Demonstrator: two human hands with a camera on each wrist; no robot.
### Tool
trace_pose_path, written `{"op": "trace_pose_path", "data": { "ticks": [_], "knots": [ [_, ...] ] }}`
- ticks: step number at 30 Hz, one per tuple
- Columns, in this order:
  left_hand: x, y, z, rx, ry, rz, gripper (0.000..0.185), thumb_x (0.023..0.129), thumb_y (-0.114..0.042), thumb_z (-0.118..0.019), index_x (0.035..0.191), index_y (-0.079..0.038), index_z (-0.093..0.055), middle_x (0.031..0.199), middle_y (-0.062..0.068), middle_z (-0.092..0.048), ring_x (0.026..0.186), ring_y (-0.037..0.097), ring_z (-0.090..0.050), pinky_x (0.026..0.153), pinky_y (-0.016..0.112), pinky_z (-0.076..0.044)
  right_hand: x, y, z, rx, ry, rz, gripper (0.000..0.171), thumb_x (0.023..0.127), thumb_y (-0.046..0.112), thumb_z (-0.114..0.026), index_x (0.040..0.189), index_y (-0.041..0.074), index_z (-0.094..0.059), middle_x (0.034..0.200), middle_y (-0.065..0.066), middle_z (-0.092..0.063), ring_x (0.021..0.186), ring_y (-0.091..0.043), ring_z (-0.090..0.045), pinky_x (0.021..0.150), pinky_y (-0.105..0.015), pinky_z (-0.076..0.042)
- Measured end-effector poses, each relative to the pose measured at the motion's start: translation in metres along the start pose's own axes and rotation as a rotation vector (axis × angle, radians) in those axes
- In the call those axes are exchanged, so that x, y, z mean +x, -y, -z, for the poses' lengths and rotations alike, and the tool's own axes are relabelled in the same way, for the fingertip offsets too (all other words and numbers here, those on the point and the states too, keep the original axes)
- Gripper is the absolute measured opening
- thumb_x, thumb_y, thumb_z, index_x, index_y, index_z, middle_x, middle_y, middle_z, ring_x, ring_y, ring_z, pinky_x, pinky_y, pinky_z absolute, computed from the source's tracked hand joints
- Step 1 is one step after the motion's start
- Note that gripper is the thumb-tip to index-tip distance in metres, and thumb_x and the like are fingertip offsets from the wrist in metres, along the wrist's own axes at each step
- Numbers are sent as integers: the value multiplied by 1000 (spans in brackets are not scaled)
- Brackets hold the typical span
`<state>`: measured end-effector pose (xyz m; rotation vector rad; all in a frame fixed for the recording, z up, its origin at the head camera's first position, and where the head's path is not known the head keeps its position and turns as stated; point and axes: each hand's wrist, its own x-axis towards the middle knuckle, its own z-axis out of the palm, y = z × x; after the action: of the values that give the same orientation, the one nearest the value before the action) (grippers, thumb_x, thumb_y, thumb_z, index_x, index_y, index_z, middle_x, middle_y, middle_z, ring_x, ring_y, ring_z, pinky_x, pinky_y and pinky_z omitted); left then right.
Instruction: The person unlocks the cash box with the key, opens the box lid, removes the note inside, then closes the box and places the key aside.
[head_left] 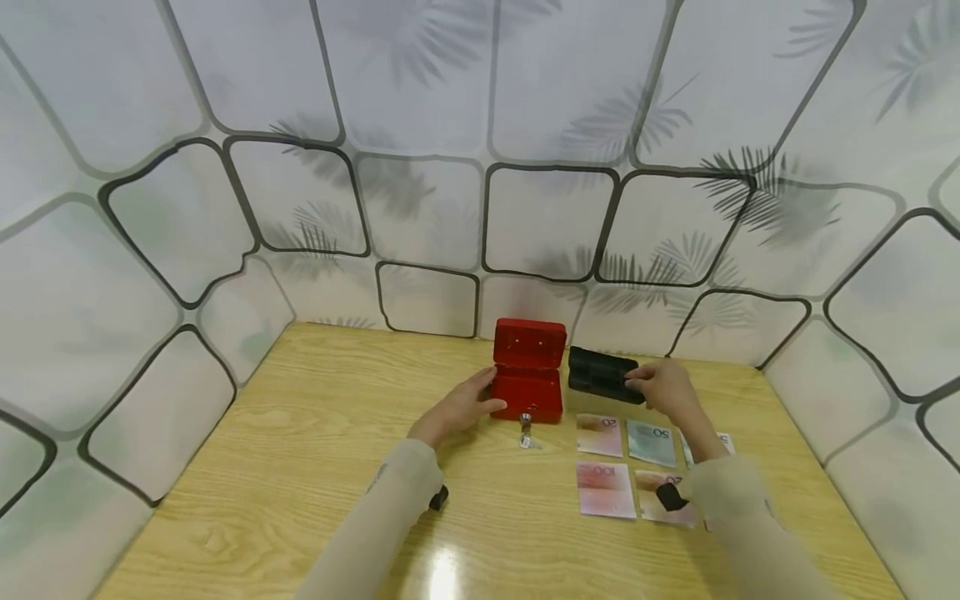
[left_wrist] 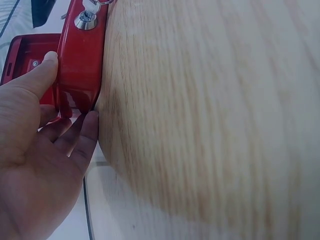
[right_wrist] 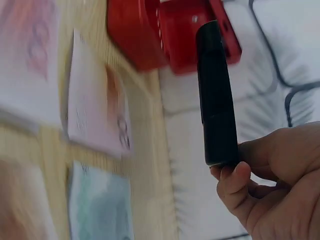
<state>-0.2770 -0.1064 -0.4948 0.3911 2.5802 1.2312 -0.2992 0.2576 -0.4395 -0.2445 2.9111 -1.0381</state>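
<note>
left hand [head_left: 463, 406] on red box [head_left: 527, 383] (open), right hand [head_left: 663, 387] holding black tray [head_left: 600, 374]

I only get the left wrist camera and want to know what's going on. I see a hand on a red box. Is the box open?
Observer: Yes. In the head view the red cash box has its lid standing up, and the left hand rests on its left side.
Operator: What is the other hand doing?
Observer: The right hand holds a black tray in the air, to the right of the box.
Operator: Is there money?
Observer: Yes, several banknotes lie flat in rows on the wooden table, to the right of the box's front and nearer the person.
</note>
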Motion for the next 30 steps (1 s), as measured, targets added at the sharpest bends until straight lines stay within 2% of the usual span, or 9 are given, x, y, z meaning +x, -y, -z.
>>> {"op": "trace_pose_path", "data": {
  "ticks": [5, 8, 10, 16, 20, 30],
  "knots": [
    [0, 0, 0, 12, 3, -8, 74, 106, -34, -61, 165, -9, -23, 171, 10, -18, 157, 30, -16, 126, 48, -18, -10, 17, -15, 3, 13, 21, 23, 101, 11, -67, 114, -7, -76, 87, -15, -76, 55, -27, -66, 49, -33, -49],
    [-1, 0, 1, 18, 3, -16, 75, 106, -33, -61, 165, -9, -22, 171, 10, -18, 157, 30, -16, 126, 47, -18, -12, 26, -24, 30, 13, 36, 22, 100, 9, -68, 112, -7, -76, 91, -19, -76, 56, -28, -66, 49, -32, -50],
    [0, 0, 1, 17, 1, -24, 74, 106, -32, -61, 165, -8, -22, 171, 11, -19, 157, 30, -17, 126, 46, -18, -11, 32, -31, 44, 11, 37, 21, 100, 9, -68, 111, -7, -76, 94, -20, -76, 55, -26, -66, 50, -31, -52],
    [0, 1, 0, 12, -3, -26, 73, 106, -31, -62, 164, -5, -25, 170, 13, -21, 156, 32, -19, 125, 48, -19, -4, 46, -49, 77, 3, 17, 18, 98, 6, -69, 108, -7, -77, 90, -18, -76, 46, -15, -60, 47, -28, -51],
    [2, 2, 0, 15, -13, -20, 73, 106, -31, -62, 164, -6, -26, 170, 13, -22, 156, 32, -20, 125, 48, -19, 1, 55, -59, 99, -6, 8, 16, 97, 4, -70, 105, -6, -78, 88, -17, -76, 44, -14, -58, 43, -26, -47],
    [4, 5, 2, 6, -1, -55, 74, 105, -31, -64, 163, -4, -27, 169, 14, -25, 154, 32, -24, 125, 46, -21, 6, 66, -78, 65, -41, 15, 10, 93, 2, -72, 97, -3, -81, 99, -20, -76, 61, -14, -55, 55, -27, -45]
  ]
}}
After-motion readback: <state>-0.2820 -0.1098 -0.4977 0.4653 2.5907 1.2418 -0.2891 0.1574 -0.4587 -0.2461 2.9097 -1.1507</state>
